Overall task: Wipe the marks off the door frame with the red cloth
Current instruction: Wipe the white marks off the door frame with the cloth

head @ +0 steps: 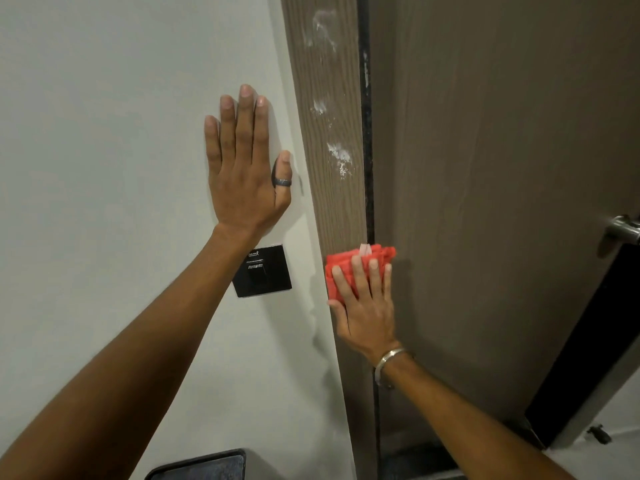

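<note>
A brown wood-grain door frame [332, 209] runs up the middle of the view. White smudged marks [339, 157] dot it at three heights, all above my right hand. My right hand [365, 306] presses a folded red cloth [346, 261] flat against the frame's lower part, fingers spread over it. My left hand [246, 164] lies flat and open on the white wall left of the frame, a dark ring on its thumb.
A black square wall switch [263, 271] sits under my left wrist. The brown door [502, 202] stands right of the frame, with a metal handle [623, 230] at the far right. A dark object [201, 465] shows at the bottom edge.
</note>
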Demonstrator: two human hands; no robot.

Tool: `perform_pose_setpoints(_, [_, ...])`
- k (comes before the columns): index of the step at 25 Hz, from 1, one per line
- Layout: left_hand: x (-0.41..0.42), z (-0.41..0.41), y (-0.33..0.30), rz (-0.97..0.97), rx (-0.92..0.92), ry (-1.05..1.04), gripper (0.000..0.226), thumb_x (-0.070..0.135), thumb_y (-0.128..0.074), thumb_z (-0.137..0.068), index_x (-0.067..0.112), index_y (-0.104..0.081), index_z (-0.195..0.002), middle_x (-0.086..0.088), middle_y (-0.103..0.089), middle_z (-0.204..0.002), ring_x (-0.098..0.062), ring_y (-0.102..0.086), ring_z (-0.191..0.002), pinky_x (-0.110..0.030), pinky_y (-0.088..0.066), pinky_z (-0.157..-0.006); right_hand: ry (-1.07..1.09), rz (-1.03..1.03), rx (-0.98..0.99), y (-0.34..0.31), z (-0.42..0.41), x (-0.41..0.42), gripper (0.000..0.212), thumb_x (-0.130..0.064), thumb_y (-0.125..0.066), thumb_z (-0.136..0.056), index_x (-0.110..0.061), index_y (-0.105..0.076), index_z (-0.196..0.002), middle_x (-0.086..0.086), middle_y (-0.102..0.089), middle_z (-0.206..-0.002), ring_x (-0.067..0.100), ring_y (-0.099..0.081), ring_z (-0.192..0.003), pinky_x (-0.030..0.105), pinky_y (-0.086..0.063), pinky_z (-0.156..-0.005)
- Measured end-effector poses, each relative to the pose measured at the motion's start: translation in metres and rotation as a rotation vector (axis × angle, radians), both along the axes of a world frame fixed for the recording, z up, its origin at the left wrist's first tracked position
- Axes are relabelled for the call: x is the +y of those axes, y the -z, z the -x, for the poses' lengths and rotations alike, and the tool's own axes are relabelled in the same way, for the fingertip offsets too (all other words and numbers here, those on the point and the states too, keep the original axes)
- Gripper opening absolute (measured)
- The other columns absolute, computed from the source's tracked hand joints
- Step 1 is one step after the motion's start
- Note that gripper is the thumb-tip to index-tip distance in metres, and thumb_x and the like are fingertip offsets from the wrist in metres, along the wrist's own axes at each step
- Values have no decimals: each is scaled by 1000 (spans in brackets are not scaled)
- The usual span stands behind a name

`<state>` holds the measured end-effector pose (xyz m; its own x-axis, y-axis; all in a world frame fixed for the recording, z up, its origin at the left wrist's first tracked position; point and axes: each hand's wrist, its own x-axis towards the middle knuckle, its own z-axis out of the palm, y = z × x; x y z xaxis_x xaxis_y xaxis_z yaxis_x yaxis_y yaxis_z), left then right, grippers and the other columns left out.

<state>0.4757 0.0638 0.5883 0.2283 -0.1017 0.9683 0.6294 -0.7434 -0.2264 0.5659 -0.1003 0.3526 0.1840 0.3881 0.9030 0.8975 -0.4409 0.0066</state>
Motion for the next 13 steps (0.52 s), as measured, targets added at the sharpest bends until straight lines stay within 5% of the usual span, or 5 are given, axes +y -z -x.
perform_pose_setpoints(5, [0,-2,0,-10,-3,-2,66,40,-37,-107,7,-22,-162,-19,-30,-167,-38,-24,-155,-40,6,-130,-70,-162,40,-95,-10,24,66,-46,-49,-104,-28,-22,-162,9,-15,-172,27,13,-164,56,7,-132])
perform_pose_setpoints(9, [2,-4,0,4,-18,-8,67,42,-37,-107,8,-20,-162,-18,-30,-167,-38,-25,-155,-39,7,-130,-69,-233,-9,-125,-18,34,71,-50,-40,-107,-31,-8,-167,3,4,-178,29,11,-164,59,7,-131])
perform_pose_setpoints(13, [1,-2,1,-17,-13,-21,66,40,-37,-107,7,-22,-162,-19,-31,-167,-39,-25,-155,-40,7,-130,12,0,-35,-30,-4,6,92,-50,-54,-101,-28,8,-167,3,20,-175,32,18,-163,59,11,-131])
